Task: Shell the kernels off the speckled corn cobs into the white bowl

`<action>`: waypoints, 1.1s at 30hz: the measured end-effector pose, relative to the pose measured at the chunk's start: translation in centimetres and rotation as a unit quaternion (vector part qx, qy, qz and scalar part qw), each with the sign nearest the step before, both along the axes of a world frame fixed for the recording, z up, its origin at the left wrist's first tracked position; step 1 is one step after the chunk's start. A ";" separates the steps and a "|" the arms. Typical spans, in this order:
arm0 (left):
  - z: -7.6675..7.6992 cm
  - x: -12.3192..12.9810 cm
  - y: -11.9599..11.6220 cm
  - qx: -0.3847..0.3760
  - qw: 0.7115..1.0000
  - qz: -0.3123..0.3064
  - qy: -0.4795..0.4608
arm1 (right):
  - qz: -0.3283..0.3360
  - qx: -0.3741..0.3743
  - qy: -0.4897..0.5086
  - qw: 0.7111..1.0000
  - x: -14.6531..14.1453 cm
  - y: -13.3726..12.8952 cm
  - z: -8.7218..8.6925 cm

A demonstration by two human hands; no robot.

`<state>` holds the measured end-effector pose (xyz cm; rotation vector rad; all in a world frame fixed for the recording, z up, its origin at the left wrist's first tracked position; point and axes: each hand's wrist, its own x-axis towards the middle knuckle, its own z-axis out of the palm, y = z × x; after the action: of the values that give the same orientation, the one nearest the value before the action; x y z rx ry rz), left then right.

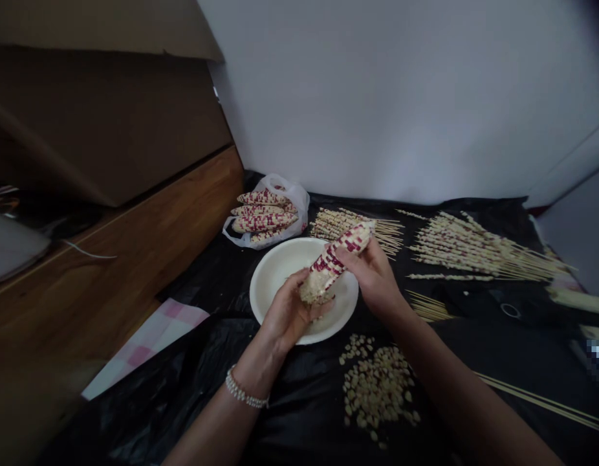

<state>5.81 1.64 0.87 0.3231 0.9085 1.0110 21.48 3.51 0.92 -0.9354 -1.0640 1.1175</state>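
Note:
Both my hands grip one ear of corn (345,249), cream with dark red kernels, tilted above a white bowl (265,285). My left hand (287,310) is wrapped round its lower end, where kernels are gone and the pale cob shows. Around the upper part closes my right hand (374,275), its thumb lying on the red kernels. Parts of the bowl's inside are hidden behind my hands. In front of the bowl, a pile of loose kernels (380,388) lies on a black plastic sheet (299,401).
Behind the bowl sits a white plastic bag (297,194) with several ears of corn (265,223). Skewers threaded with kernels (455,246) lie at the right, another bunch (328,223) behind the bowl. Bare skewers (428,305) rest nearer. A cardboard box (105,116) stands left; a white wall (401,97) rises behind.

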 end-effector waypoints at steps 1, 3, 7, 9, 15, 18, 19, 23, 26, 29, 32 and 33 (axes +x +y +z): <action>0.0 -0.1 0.1 -0.017 0.999 -0.019 -0.020 | -0.004 0.005 0.004 1.000 0.0 0.0 0.0; -0.1 -0.3 0.3 -0.040 0.997 -0.041 -0.047 | -0.006 0.008 0.007 1.000 0.0 -0.1 0.1; -0.5 -0.2 0.4 -0.032 0.998 -0.013 -0.057 | 0.031 -0.020 0.003 0.999 0.0 -0.2 0.4; -0.6 0.0 0.4 -0.025 0.998 0.003 -0.049 | 0.041 -0.029 0.007 0.999 0.0 -0.2 0.5; -0.7 0.4 0.3 -0.024 0.998 0.044 -0.031 | 0.053 -0.016 -0.005 0.998 0.0 -0.3 0.6; -0.6 0.3 0.3 -0.039 0.997 0.036 -0.055 | 0.063 -0.011 -0.021 0.998 0.1 -0.4 0.8; -0.5 0.2 0.3 -0.038 0.997 0.031 -0.066 | 0.065 -0.010 -0.023 0.998 0.1 -0.4 0.8; -0.2 0.2 0.3 -0.038 0.995 0.028 -0.085 | 0.065 0.009 -0.026 0.997 -0.1 -0.7 0.7; 0.0 0.2 0.5 -0.048 0.995 0.035 -0.082 | 0.080 0.025 -0.035 0.996 -0.3 -1.0 0.4; 0.0 0.4 0.7 -0.058 0.995 0.039 -0.078 | 0.093 0.031 -0.047 0.994 -0.7 -1.2 0.1; -0.2 0.6 0.6 -0.035 0.996 0.063 -0.060 | 0.103 0.035 -0.050 0.993 -0.8 -1.2 -0.1; -0.2 0.7 0.6 -0.022 0.996 0.073 -0.053 | 0.103 0.034 -0.048 0.993 -0.8 -1.2 -0.1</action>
<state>6.50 2.22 0.66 0.1657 0.8668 1.1295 20.63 2.35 0.78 -0.8458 -1.2923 1.2072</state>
